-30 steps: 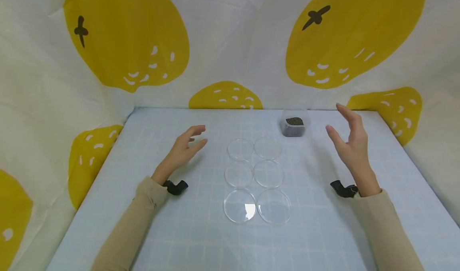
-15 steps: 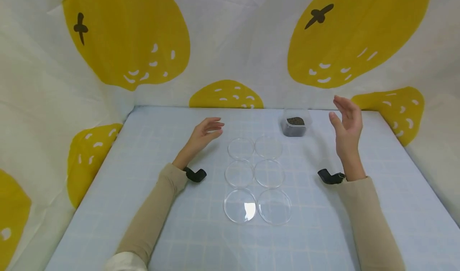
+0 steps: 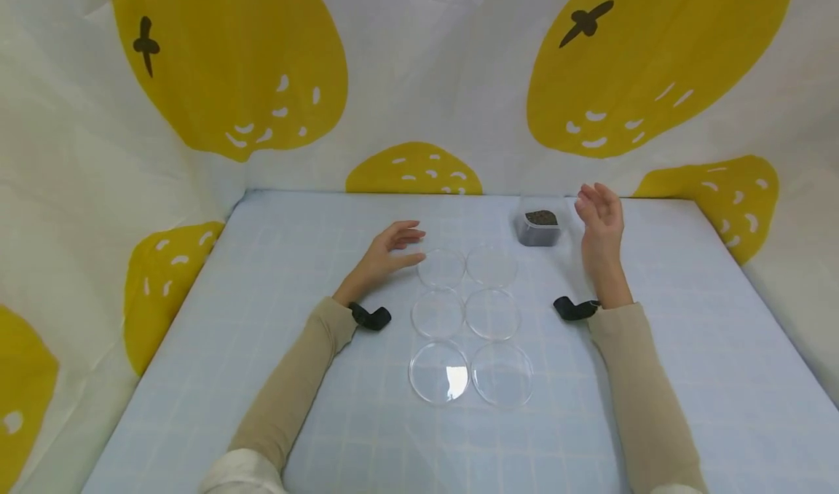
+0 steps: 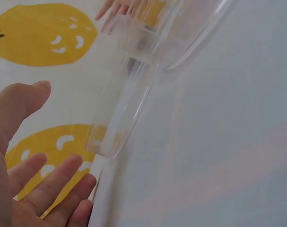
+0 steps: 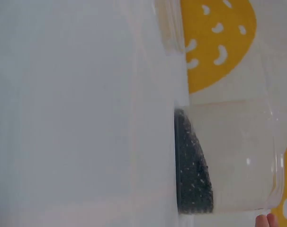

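Several round clear dishes, like petri dishes, stand in two columns mid-table. Beside the far left dish [image 3: 441, 269], my left hand [image 3: 388, 253] is held with fingers spread and thumb toward the rim, holding nothing. In the left wrist view a clear shallow dish [image 4: 120, 111] stands just past the fingertips of that hand [image 4: 49, 191]. My right hand [image 3: 599, 235] is raised just right of a clear plastic container [image 3: 539, 237], fingers loosely bent and gripping nothing. Dark granules [image 5: 193, 165] heap at the bottom of this container in the right wrist view; only fingertips [image 5: 262, 221] show there.
Nearer on the table are a middle pair of dishes, left [image 3: 438, 315] and right [image 3: 492, 314], and a front pair, left [image 3: 429, 374] and right [image 3: 502, 374]. A white cloth wall [image 3: 432, 79] with yellow fruit prints rises behind the pale checked tablecloth [image 3: 367, 436].
My left hand has moved right and up to the far left dish. My right hand has moved left, closer to the container. The dishes and container stay in place.
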Available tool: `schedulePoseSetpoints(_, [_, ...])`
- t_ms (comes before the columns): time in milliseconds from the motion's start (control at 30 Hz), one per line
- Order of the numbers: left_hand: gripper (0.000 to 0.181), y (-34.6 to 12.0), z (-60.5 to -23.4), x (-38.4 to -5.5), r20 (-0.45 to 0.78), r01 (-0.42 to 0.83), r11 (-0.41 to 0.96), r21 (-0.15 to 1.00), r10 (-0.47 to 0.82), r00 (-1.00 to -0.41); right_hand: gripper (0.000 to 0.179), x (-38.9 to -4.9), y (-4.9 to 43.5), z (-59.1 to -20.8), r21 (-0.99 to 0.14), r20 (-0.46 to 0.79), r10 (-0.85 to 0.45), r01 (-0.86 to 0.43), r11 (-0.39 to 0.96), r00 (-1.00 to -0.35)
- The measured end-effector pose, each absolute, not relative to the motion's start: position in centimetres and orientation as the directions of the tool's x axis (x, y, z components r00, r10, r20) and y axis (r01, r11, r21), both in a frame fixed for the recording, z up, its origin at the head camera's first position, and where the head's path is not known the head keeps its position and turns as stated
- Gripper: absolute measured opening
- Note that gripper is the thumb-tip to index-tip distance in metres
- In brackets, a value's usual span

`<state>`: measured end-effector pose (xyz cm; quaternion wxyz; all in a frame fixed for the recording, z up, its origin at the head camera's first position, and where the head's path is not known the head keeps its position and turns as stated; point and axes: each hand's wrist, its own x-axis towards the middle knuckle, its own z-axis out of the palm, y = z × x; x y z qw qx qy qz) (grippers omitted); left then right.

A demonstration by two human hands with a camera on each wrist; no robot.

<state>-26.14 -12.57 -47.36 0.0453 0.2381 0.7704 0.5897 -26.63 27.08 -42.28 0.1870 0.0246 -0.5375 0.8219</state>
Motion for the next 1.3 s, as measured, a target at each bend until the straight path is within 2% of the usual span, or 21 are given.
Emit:
schedulePoseSetpoints(200, [0.077,-12.1,-47.2,-26.2,0.191,0.373,0.258,0.891,0.532,-0.825,0.062,-26.8,27.5,-43.4,-0.826,0.088,0.154,-0.159,-0.540,-0.984])
schedulePoseSetpoints(333, [0.082,-12.2,-46.9,-26.3,0.161,0.396,0.281,0.874,0.600,-0.783,0.070,-26.6,27.8,-44.3,-0.823,0.037,0.028,-0.046,-0.567,-0.999])
schedulePoseSetpoints(433, [0.081,-12.3,-46.9,-26.3,0.146,0.413,0.301,0.860,0.630,-0.762,0.079,-26.7,27.8,-45.0,-0.879,0.026,-0.034,-0.007,-0.476,-0.999])
schedulePoseSetpoints(633, [0.080,-12.2,-47.2,-26.2,0.144,0.469,0.344,0.814,0.662,-0.735,0.098,-26.5,27.4,-45.7,-0.990,0.065,-0.051,-0.058,-0.125,-0.997])
schedulePoseSetpoints(833, [0.083,-12.1,-47.4,-26.1,0.140,0.478,0.380,0.792,0.648,-0.748,0.100,-25.8,26.5,-44.9,-0.995,0.086,-0.013,-0.086,0.055,-0.996])
schedulePoseSetpoints(900, [0.082,-12.0,-47.5,-26.0,0.141,0.479,0.389,0.787,0.643,-0.753,0.101,-26.0,26.5,-45.1,-0.992,0.077,0.002,-0.076,0.098,-0.997])
schedulePoseSetpoints(1067, [0.079,-12.0,-47.5,-25.9,0.126,0.457,0.402,0.793,0.626,-0.770,0.102,-26.5,26.6,-46.1,-0.954,0.026,0.036,-0.014,0.300,-0.999])
schedulePoseSetpoints(1167, [0.078,-12.0,-47.4,-25.8,0.127,0.447,0.397,0.802,0.618,-0.776,0.098,-26.5,26.5,-46.3,-0.935,0.024,0.044,-0.007,0.354,-0.999])
schedulePoseSetpoints(1300, [0.077,-12.0,-47.4,-25.7,0.121,0.438,0.402,0.804,0.611,-0.782,0.095,-26.2,26.2,-46.1,-0.946,0.038,0.056,-0.018,0.323,-0.998])
